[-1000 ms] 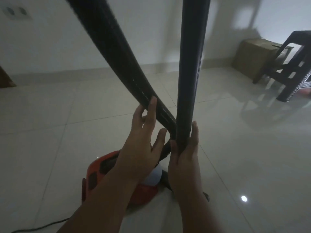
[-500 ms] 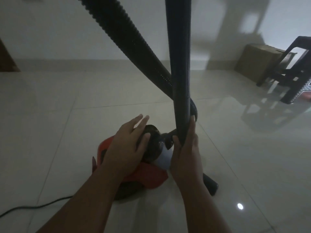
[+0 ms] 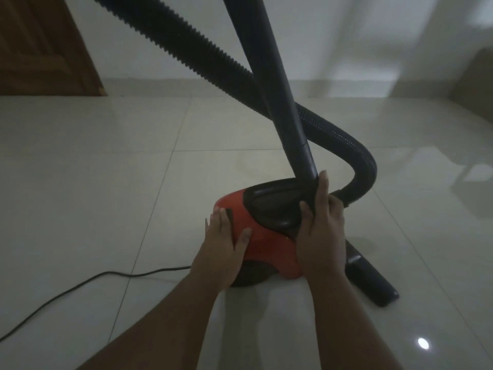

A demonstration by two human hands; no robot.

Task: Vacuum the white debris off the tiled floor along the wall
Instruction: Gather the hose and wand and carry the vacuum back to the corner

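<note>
A red and black canister vacuum point(image 3: 266, 231) sits on the pale tiled floor point(image 3: 106, 196) in front of me. Its black ribbed hose point(image 3: 186, 44) runs from the upper left, loops right and enters the body. The smooth black wand point(image 3: 282, 102) stands up steeply across the hose, and its nozzle point(image 3: 370, 279) rests on the floor at the right. My left hand point(image 3: 226, 247) lies flat on the red shell, fingers apart. My right hand point(image 3: 320, 222) wraps the lower wand beside the body. No white debris shows in this dim view.
The white wall and its skirting point(image 3: 186, 84) run across the back. A brown wooden door point(image 3: 42, 49) stands at the upper left. The black power cord point(image 3: 80, 287) trails left over the tiles. A brownish box point(image 3: 477, 84) sits at the far right edge.
My left hand left the hose and came down flat onto the red shell. My view swung left and lower; the chair left the frame and the door appeared. My right hand stayed on the wand.
</note>
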